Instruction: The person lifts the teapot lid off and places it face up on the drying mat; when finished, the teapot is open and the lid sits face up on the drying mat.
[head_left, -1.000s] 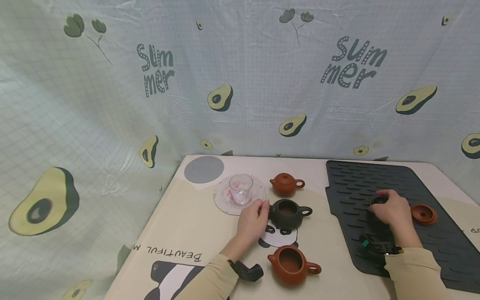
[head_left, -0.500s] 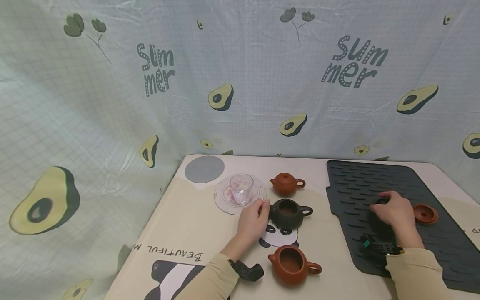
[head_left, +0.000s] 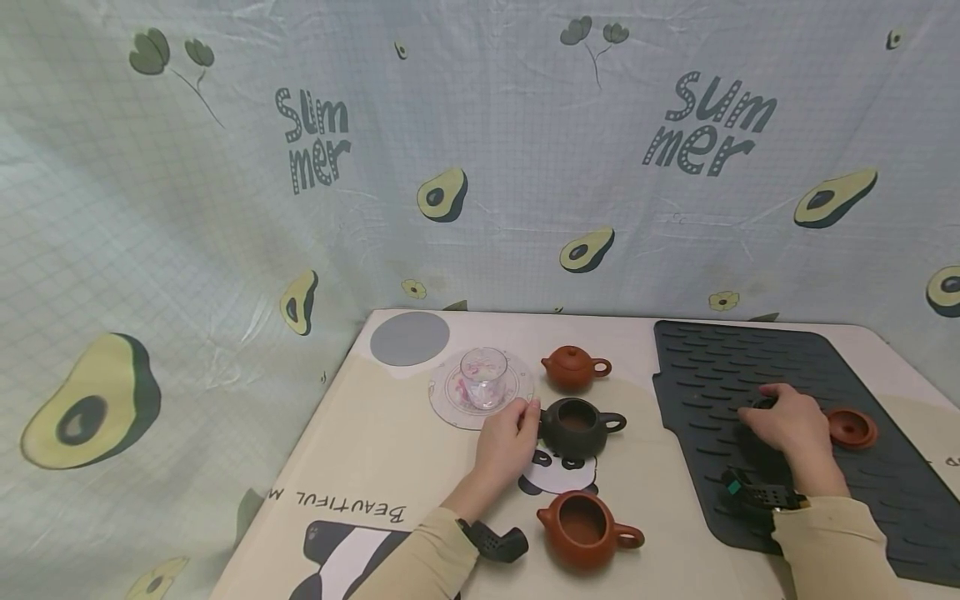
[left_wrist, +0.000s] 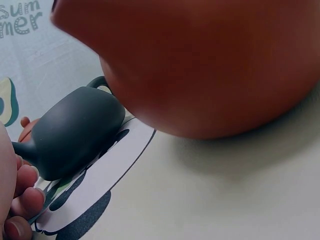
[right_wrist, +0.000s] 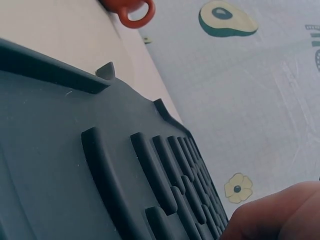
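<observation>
My left hand point(head_left: 504, 446) pinches the spout of a lidless black teapot point(head_left: 574, 430), which stands upright on the table; in the left wrist view its curled fingertips point(left_wrist: 29, 175) meet the spout. On the dark ribbed mat point(head_left: 697, 467), my right hand point(head_left: 791, 423) holds a small round black object point(head_left: 763, 402), apparently a lid, mostly covered by the fingers. Just right of that hand lies a reddish-brown lid point(head_left: 852, 428), underside up. Only a bit of the right hand shows in its wrist view, and the black object is out of that frame.
A lidless reddish-brown teapot point(head_left: 583, 532) stands close beside my left wrist. Behind the black one sits a smaller lidded reddish-brown teapot point(head_left: 572, 370). A clear glass cup point(head_left: 483, 379) rests on a round patterned coaster point(head_left: 448, 412). A printed curtain point(head_left: 510, 150) hangs behind the table.
My right hand has shifted slightly to the right, and less of the black object shows beneath it. The left hand stays at the black teapot's spout.
</observation>
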